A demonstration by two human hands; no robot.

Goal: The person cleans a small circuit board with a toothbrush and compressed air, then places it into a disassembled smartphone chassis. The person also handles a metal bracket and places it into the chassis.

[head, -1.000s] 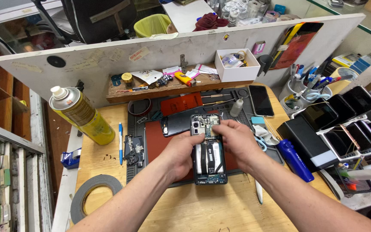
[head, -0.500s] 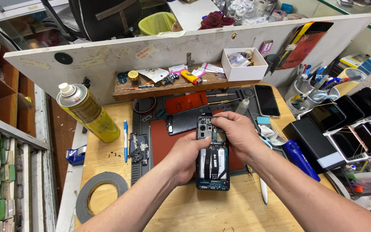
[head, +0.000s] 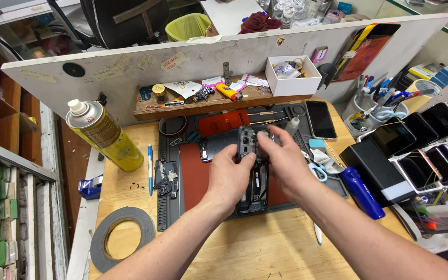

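Observation:
An opened smartphone (head: 255, 186) with its back cover off lies lengthwise on a dark work mat (head: 193, 171), its inner parts showing. My left hand (head: 228, 176) grips its left side near the top. My right hand (head: 286, 163) holds the top right, fingertips pressed on the camera area. Both hands lift the phone's upper end slightly off the red pad (head: 195, 173). Behind the hands lies a dark back cover (head: 219, 145).
A yellow spray can (head: 105, 136) stands at the left, a blue pen (head: 150, 168) beside the mat, a tape roll (head: 123, 236) at front left. A blue bottle (head: 361, 192), scissors (head: 317, 170) and a rack of phones (head: 421, 145) sit right. A white box (head: 292, 78) rests on the shelf.
The view has shifted a little. My hands have crept up the phone towards its top end, and the upper end now looks raised.

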